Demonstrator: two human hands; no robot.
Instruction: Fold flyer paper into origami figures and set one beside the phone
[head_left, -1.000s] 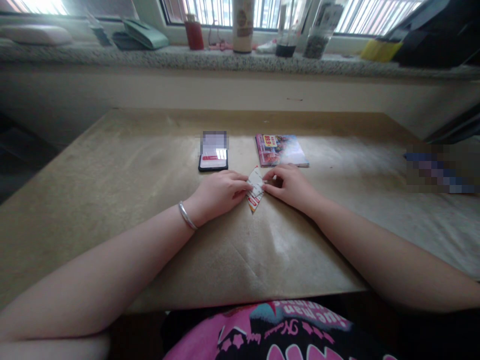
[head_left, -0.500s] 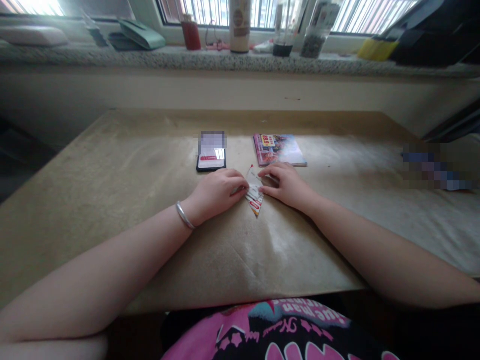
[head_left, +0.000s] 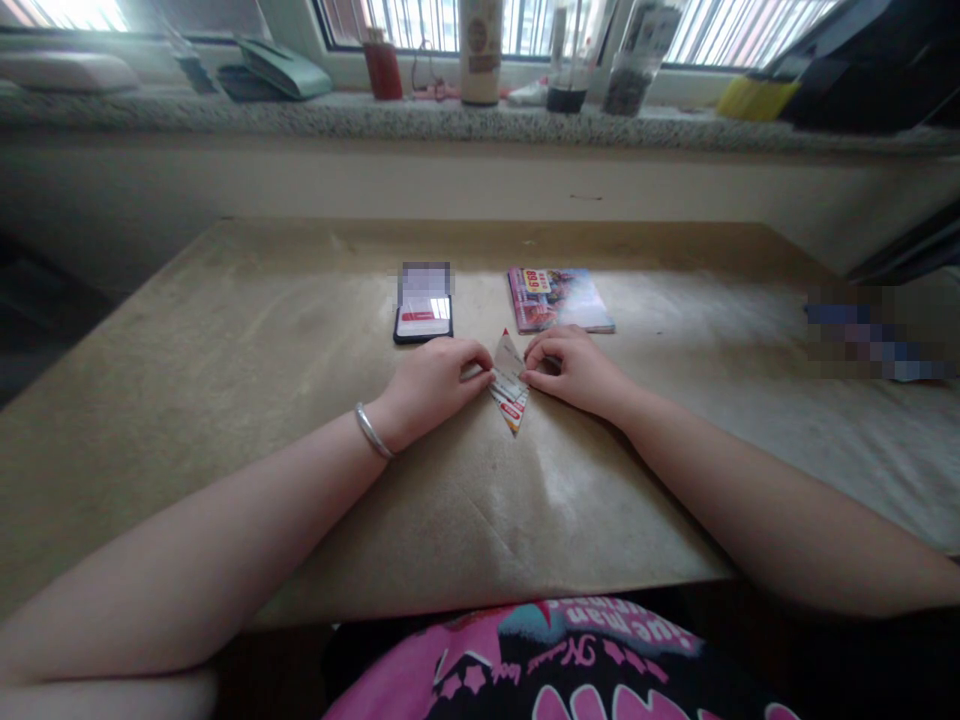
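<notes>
A small piece of printed paper (head_left: 510,385), folded to a narrow diamond, lies on the table between my hands. White covers its upper part; red and yellow print shows near its lower point. My left hand (head_left: 439,382), with a silver bangle (head_left: 373,430) at the wrist, pinches the paper's left corner between thumb and fingers. From the other side, my right hand (head_left: 574,368) pinches the right corner, its thumb and forefinger curled into a ring.
Beyond my left hand lies a phone (head_left: 424,318) with a lit screen. A stack of colourful printed sheets or a booklet (head_left: 562,300) sits beyond my right hand. Bottles, including a red one (head_left: 383,68), stand along the stone windowsill (head_left: 420,120) behind the table (head_left: 225,400).
My fingers have drawn back slightly toward the paper's side corners, so more of its face shows. The paper stays in nearly the same place.
</notes>
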